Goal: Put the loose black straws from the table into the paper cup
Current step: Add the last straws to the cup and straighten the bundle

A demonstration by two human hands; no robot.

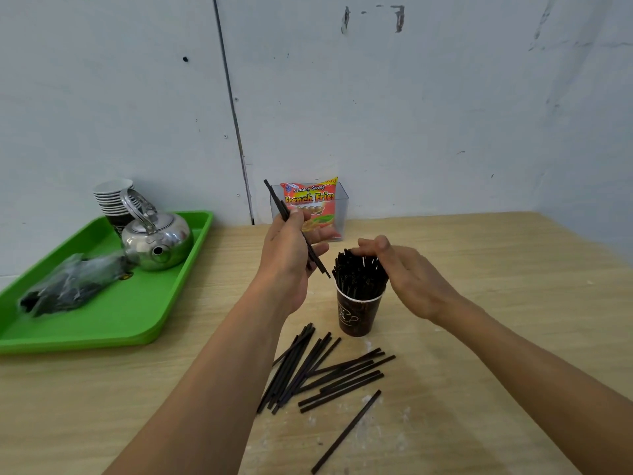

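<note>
Our left hand [291,248] is raised, palm turned inward, its fingers [317,250] gripping a few black straws [297,231] tilted above the paper cup [356,311]. Our right hand [407,272] arches over the cup's straw bundle [358,274], fingers loosely curled on its tips. Loose straws [322,368] lie on the surface [479,337] nearer us.

Single head cam, wide-angle, no 2nd view so no overlap. Looks fwd + down over the desk [479,303] toward the wall [411,97] behind. Close range: both forearms enter from bottom edge, desk's far edge approx mid-frame, edges bowed by lens.
</note>
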